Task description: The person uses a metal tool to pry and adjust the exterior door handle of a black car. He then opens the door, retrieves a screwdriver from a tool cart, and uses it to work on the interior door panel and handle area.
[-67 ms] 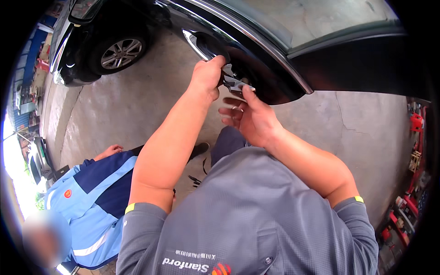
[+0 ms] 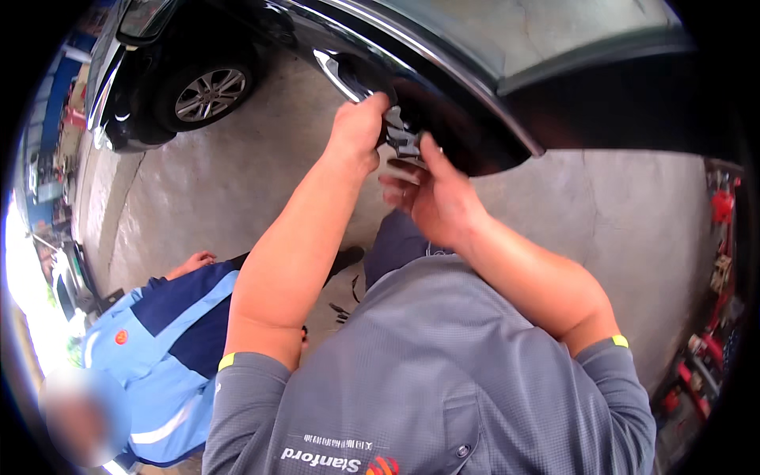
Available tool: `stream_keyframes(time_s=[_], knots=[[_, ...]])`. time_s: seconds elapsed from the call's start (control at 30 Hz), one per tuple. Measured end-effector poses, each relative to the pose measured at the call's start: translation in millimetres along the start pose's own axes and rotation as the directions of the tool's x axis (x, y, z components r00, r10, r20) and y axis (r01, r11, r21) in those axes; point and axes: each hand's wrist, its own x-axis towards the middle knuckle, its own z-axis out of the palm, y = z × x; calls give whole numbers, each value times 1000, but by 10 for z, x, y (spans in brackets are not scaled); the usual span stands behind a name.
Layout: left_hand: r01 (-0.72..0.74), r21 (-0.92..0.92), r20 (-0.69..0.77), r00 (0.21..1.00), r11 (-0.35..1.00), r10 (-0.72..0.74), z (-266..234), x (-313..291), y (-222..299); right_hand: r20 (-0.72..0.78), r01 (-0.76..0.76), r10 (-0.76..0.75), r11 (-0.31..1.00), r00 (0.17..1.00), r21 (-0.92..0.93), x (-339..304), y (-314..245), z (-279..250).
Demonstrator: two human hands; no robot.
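My left hand [image 2: 362, 127] is closed round the rear end of the chrome door handle [image 2: 336, 75] on the black car door [image 2: 443, 103]. Beside its fingers a small silvery metal part [image 2: 404, 141] sticks out at the door; what it is I cannot make out. My right hand [image 2: 439, 194] is just right of and below that part, its thumb up against the part's end. The other right fingers are spread, slightly blurred and apart from the door. The left fingertips are hidden behind the hand.
A person in a blue jacket [image 2: 170, 340] is close at my left. The car's front wheel [image 2: 210, 95] stands at the upper left. The door's lower corner and its chrome trim [image 2: 530, 146] end right of my hands. Red equipment [image 2: 701, 372] lines the right edge.
My right thumb has shifted slightly up and left along the metal part, which shows less of its outer end. The left hand keeps its place.
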Motion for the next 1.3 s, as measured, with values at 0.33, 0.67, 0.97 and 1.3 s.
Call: stream_keyframes(time_s=[0.33, 0.67, 0.97, 1.3], knots=[[68, 160, 115, 990, 985, -87, -188, -68, 41, -273, 142, -169, 983, 947, -116, 117, 215, 118], [205, 121, 145, 964, 971, -222, -231, -57, 37, -221, 229, -250, 966, 943, -116, 22, 299, 84], [156, 112, 228, 957, 981, -178, -282, -297, 74, -229, 242, -272, 959, 935, -150, -88, 349, 66], [161, 157, 260, 945, 974, -198, -418, -228, -5, -219, 254, -268, 963, 938, -89, -129, 342, 26]])
